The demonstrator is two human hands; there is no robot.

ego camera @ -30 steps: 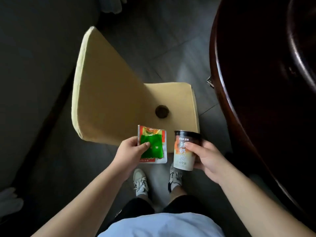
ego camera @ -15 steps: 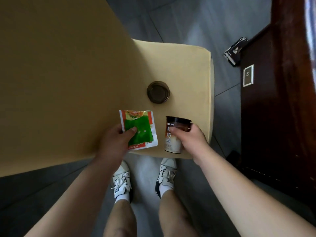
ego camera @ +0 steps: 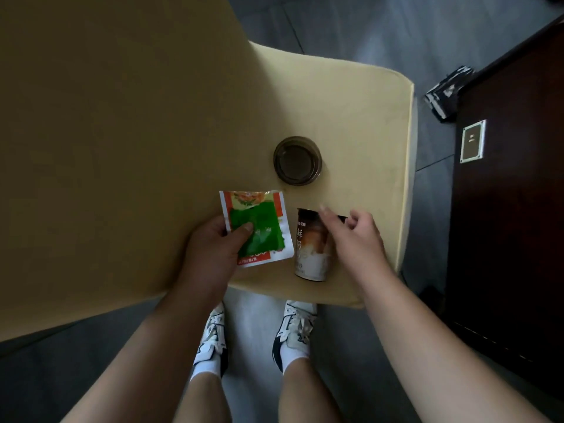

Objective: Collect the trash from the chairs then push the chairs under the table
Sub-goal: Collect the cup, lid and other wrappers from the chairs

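Note:
A yellow chair fills the view, its seat (ego camera: 351, 117) right in front of me and its backrest (ego camera: 106, 132) to the left. A round dark lid (ego camera: 297, 160) lies in the middle of the seat. My left hand (ego camera: 213, 248) pinches a green and orange snack packet (ego camera: 259, 227) just above the seat's front part. A brown and white drink cup (ego camera: 311, 251) stands upright on the seat near its front edge. My right hand (ego camera: 357, 239) hovers at the cup's rim with fingers loose and apart, not wrapped round it.
Dark wooden furniture (ego camera: 512, 209) with a small metal plate stands close on the right of the chair. A black and white object (ego camera: 447, 93) lies on the grey floor beside it. My feet (ego camera: 296, 331) are just in front of the seat edge.
The view has moved in closer over the chair. The cup has come down onto the seat and my right hand's grip on it has loosened. My left hand still holds the packet.

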